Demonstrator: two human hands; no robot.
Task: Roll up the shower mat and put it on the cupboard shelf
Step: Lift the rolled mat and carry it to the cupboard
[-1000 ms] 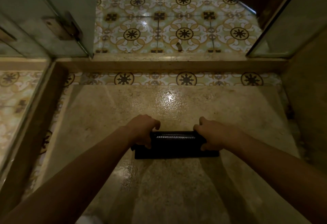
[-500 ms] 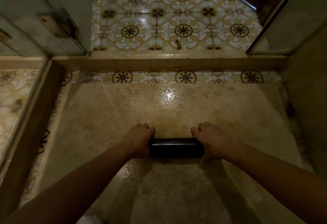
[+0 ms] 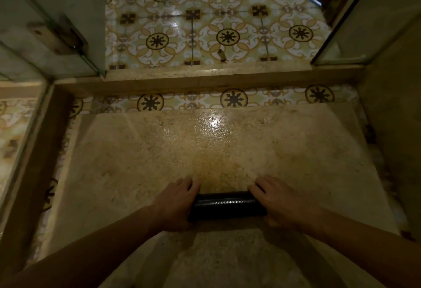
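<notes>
The shower mat (image 3: 225, 205) is black and lies as a tight roll across the wet stone shower floor (image 3: 205, 151), low in the middle of the head view. My left hand (image 3: 176, 203) covers its left end, fingers curled over the top. On the roll's right end rests my right hand (image 3: 280, 201), fingers forward and a little spread. Both ends of the roll are hidden under my hands. No cupboard or shelf is in view.
A raised stone curb (image 3: 205, 78) closes the shower at the far side, with patterned floor tiles (image 3: 205, 26) beyond. A glass door with a metal hinge (image 3: 59, 37) stands at the upper left, a glass panel (image 3: 364, 21) at the upper right.
A flat strip of mat still showed under the roll a second ago; it is now fully rolled. The roll and both hands have come nearer to me.
</notes>
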